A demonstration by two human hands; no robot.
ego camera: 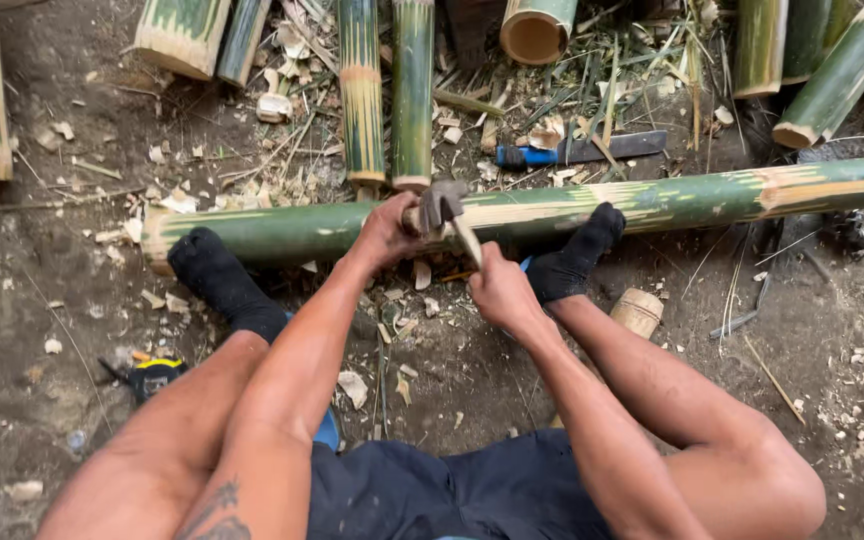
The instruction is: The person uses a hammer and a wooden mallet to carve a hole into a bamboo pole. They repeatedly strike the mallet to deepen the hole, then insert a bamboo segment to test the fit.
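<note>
While both grips close on a hatchet (444, 212), bamboo pole (652, 200) underneath, knife (582, 151) beyond, tape measure (155, 377) left.

Bare dirt floor (32, 330), daylit, littered with bamboo shavings (282, 170); cut bamboo poles (362, 90) lie along the top.

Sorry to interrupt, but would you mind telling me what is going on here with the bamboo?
A seated person braces a long green bamboo pole on the dirt with both black-socked feet. The left hand presses on the pole beside a hatchet-like tool, whose wooden handle the right hand grips. Cut bamboo sections, chips, a blue-handled blade and a tape measure lie around.
</note>
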